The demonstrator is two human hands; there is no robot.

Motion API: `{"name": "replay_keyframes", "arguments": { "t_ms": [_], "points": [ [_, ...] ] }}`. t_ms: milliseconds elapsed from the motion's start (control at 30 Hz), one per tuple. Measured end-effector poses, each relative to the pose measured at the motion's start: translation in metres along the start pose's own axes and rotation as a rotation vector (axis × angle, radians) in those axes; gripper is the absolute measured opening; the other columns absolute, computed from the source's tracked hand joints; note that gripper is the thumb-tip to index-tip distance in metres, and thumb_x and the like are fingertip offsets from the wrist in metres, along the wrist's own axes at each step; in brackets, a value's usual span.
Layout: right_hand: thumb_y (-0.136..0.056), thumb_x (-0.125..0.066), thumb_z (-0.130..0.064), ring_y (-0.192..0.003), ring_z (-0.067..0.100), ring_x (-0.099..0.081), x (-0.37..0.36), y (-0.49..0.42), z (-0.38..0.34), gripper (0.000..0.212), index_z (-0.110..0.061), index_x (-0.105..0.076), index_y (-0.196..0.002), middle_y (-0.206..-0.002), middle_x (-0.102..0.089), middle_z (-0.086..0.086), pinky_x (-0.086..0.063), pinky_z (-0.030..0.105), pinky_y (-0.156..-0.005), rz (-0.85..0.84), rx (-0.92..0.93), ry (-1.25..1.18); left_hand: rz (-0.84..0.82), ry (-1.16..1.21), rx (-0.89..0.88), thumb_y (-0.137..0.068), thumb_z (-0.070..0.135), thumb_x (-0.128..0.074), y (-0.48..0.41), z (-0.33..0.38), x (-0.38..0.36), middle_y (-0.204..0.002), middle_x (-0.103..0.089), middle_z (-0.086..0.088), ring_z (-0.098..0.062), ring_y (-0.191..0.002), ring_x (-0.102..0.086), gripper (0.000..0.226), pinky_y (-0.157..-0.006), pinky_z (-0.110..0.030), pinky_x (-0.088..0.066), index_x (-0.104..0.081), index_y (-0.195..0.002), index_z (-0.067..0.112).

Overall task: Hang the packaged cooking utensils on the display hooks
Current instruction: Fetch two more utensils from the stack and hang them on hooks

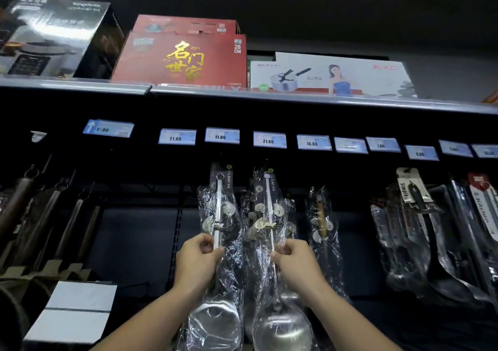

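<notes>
Left grip (198, 263) pinches left wrapped ladle (218, 213); right grip (296, 265) pinches right wrapped ladle (269, 202); hooks hidden in dark.

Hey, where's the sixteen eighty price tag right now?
In the head view, the 16.80 price tag hangs right of centre under the shelf edge, just right of the nearer 21.80 tag.

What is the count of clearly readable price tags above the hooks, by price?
21.80 tags: 2
11.80 tag: 1
16.80 tag: 1
Total: 4 readable; the other tags are too blurred to read.
</notes>
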State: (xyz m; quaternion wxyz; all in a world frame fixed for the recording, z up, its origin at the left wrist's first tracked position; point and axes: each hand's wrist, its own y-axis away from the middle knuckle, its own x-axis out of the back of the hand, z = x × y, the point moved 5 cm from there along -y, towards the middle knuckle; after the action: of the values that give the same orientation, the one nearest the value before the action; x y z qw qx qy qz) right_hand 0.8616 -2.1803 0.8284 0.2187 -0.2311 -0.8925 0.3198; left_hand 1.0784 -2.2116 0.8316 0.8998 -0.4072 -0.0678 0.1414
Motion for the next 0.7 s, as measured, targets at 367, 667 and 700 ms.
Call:
{"name": "replay_keyframes", "arguments": {
  "t_ms": [367,667,700],
  "points": [
    [-0.092,-0.051,0.003,-0.053,0.012,-0.047,-0.036,-0.049,0.032,0.024,0.0,-0.061,-0.113,-0.1,-0.069,0.015,-0.037,0.025,-0.043,-0.061,-0.109,0.057,-0.072,-0.027,0.055,-0.084,0.015,-0.078,-0.039,-0.042,-0.018,-0.075,-0.065,-0.002,-0.02,-0.064,-0.056,0.016,-0.059,-0.027,-0.041,-0.063,-0.084,0.019],
    [-0.096,-0.06,-0.008,-0.048,0.011,-0.045,-0.067,-0.076,0.073,0.028,0.001,-0.058,-0.122,-0.084,-0.063,0.011,-0.036,0.027,-0.043,-0.071,-0.157,0.058,-0.076,-0.097,0.087,-0.086,0.017,-0.077,-0.073,-0.077,-0.033,-0.07,-0.06,0.002,-0.015,-0.062,-0.054,0.019,-0.056,-0.025,-0.039,-0.06,-0.082,0.024],
    [-0.097,-0.059,-0.008,-0.046,0.009,-0.043,-0.068,-0.078,0.076,0.031,-0.001,-0.056,-0.126,-0.087,-0.065,0.01,-0.036,0.025,-0.041,-0.071,-0.158,0.058,-0.074,-0.103,0.088,-0.086,0.017,-0.077,-0.076,-0.079,-0.035,-0.071,-0.06,0.002,-0.015,-0.064,-0.055,0.018,-0.057,-0.025,-0.039,-0.06,-0.084,0.023]
  ]
}}
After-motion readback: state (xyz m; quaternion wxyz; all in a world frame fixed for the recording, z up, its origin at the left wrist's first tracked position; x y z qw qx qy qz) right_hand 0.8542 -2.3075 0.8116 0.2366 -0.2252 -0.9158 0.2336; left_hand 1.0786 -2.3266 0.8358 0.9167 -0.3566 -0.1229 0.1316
